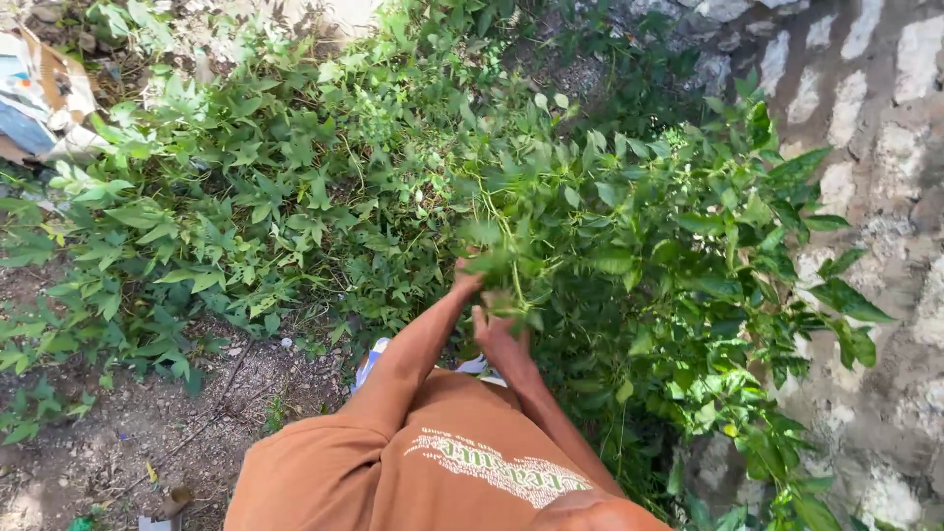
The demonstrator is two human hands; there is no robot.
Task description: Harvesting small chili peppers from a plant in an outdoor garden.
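Beside the stone wall, we close our left hand and right hand together on 1 leafy stem, gripping low where the stalks gather.

Outdoors, in bright daylight with patchy shade. Rough stone wall of pale blocks and dark joints running down the right side. Bare brown dirt at lower left, scattered with twigs, dry leaves and small bits of litter. Dense green leafy growth spreading across the middle and up against the wall. Crumpled cardboard and paper rubbish at the upper left edge. Pale sunlit ground along the top.
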